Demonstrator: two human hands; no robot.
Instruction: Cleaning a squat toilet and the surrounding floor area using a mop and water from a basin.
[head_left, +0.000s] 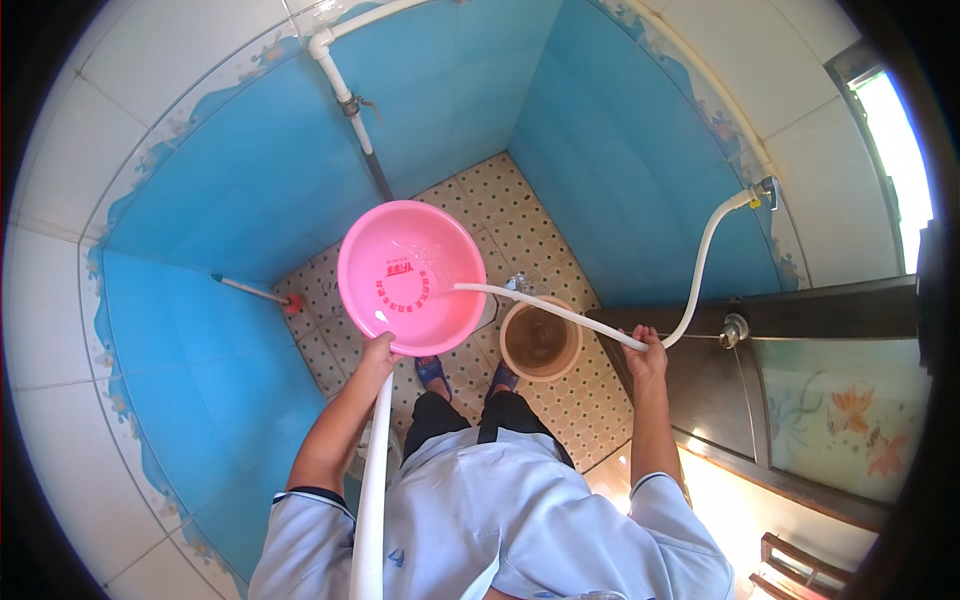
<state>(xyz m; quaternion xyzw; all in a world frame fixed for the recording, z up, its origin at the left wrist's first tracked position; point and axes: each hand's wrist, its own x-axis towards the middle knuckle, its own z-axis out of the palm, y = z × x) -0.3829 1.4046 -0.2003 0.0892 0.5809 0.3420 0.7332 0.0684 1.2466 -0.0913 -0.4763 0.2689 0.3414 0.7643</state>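
My left hand grips the near rim of a pink plastic basin, which has red writing on its bottom and some water in it. A white hose runs from a wall tap at the right to my right hand, which is closed around it. The hose's free end lies over the basin's right side. Below the hose, on the tiled floor, stands a pale orange bucket with murky brownish water in it.
A white pipe rises close by my left forearm. Another pipe with a valve runs down the blue wall. A plunger leans in the left corner. At the right is a dark door with a round knob. A pale container sits partly hidden behind the near pipe.
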